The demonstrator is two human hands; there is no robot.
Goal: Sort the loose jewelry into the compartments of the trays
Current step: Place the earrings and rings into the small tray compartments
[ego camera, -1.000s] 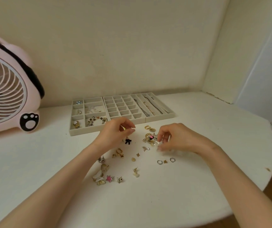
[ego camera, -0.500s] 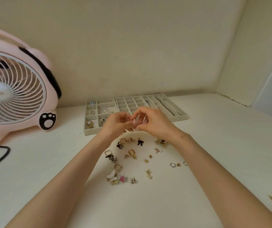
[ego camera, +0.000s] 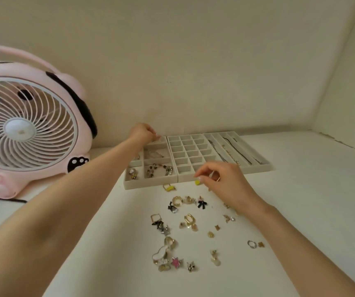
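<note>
Pinched in the bunched fingertips of the left hand (ego camera: 142, 132), a small gold piece (ego camera: 157, 138) is held over the far compartment of the left tray (ego camera: 150, 185). The right hand (ego camera: 225, 183) is positioned at the front edge of the middle tray (ego camera: 185, 179), fingers curled at a yellow piece (ego camera: 197, 182); whether it is gripped cannot be told. Loose jewelry (ego camera: 189, 219) is scattered on the table (ego camera: 300, 211), nearer the person.
</note>
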